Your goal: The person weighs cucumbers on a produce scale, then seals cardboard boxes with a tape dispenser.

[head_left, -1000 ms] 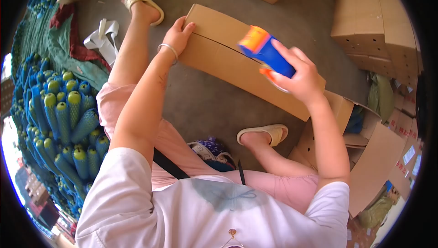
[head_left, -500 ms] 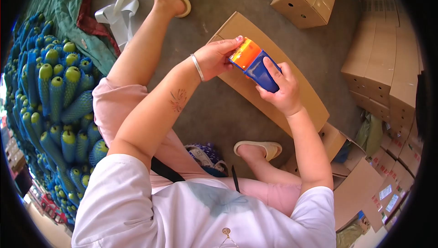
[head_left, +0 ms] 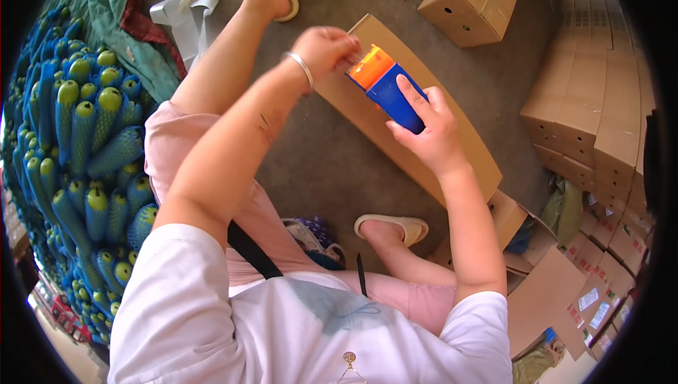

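Note:
My right hand [head_left: 438, 133] is wrapped around a blue and orange tape dispenser [head_left: 397, 98], with the thumb along its blue body. The orange end points up and to the left. Just off that end is my left hand [head_left: 326, 53], its fingers pinched together and slightly blurred. Something thin and pale shows between those fingertips and the dispenser, too faint to make out. Beneath both hands lies a long, closed cardboard box [head_left: 392, 154] on the floor, between my spread legs.
At left is a large pile of green fruit in blue mesh sleeves [head_left: 99, 130], beside green cloth [head_left: 120, 45]. White straps [head_left: 185, 20] lie near my foot. Another carton [head_left: 470, 2] stands ahead; stacked cartons [head_left: 565, 94] line the right, with opened cardboard [head_left: 547, 299] nearby.
My left hand has moved up and left, off the dispenser's orange end. My right hand still holds the dispenser, which has shifted slightly left. The view has shifted a little.

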{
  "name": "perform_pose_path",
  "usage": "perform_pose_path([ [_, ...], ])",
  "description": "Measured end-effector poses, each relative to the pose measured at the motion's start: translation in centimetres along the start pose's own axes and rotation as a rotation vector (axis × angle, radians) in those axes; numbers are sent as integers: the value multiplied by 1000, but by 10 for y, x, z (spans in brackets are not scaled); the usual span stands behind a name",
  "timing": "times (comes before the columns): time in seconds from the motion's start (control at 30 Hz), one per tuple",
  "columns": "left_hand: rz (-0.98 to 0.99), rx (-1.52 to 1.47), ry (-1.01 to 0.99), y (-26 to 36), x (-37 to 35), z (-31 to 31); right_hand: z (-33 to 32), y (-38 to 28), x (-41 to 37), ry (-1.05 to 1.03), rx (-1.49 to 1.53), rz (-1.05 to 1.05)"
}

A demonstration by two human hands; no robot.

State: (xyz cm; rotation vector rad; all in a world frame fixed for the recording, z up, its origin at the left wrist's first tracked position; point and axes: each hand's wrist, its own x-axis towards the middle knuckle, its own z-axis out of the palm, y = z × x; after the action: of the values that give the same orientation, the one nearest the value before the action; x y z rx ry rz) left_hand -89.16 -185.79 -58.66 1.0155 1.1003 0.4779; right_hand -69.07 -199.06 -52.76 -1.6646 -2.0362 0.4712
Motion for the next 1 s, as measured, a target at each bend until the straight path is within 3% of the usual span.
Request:
perform_pose_path([
  [0.03, -8, -5, -4, -1, 9, -17, -5, -5, -2, -54, -11, 34],
  [0.1, 72, 237, 314, -1, 31, -62, -15, 1, -19, -97, -52, 107],
  [0.13, 72, 317, 342, 0, 38, -75, -17, 5, -22, -131, -89, 173],
  [0.27, 133, 533, 271, -29, 70, -79, -19, -7, -13, -182, -157, 236],
  [0.33, 189, 488, 187, -85, 104, -78, -15, -5, -8, -228, -222, 265],
  [0.37, 175, 488, 141, -108, 113, -73, -14, -4, -7, -228, -223, 281],
  [0.43, -35, 470, 84, -137, 112, -44, -14, -3, -7, -226, -219, 265],
  [0.47, -170, 616, 101, -140, 112, -46, -14, -2, -7, -223, -221, 275],
  [0.5, -165, 619, 97, -139, 116, -51, -15, -2, -7, -237, -223, 273],
  [0.57, 66, 900, 175, -131, 122, -62, -15, 0, -7, -248, -213, 278],
  [0.6, -150, 539, 61, -108, 131, -66, -14, 1, -8, -233, -218, 247],
  [0.63, -244, 294, 146, -56, 105, -43, -13, 3, -8, -216, -223, 219],
  [0.7, -327, 407, 107, -5, 75, -9, -12, 4, -7, -196, -214, 209],
  [0.77, -63, 1079, 204, -1, 49, 26, -17, 9, -13, -181, -200, 201],
  [0.87, 3, 1113, 311, -9, 36, 35, -40, 19, -35, -242, -165, 197],
  [1.0, 68, 1153, 329, -12, 39, 32, -112, 74, -155, -326, -270, 332],
])
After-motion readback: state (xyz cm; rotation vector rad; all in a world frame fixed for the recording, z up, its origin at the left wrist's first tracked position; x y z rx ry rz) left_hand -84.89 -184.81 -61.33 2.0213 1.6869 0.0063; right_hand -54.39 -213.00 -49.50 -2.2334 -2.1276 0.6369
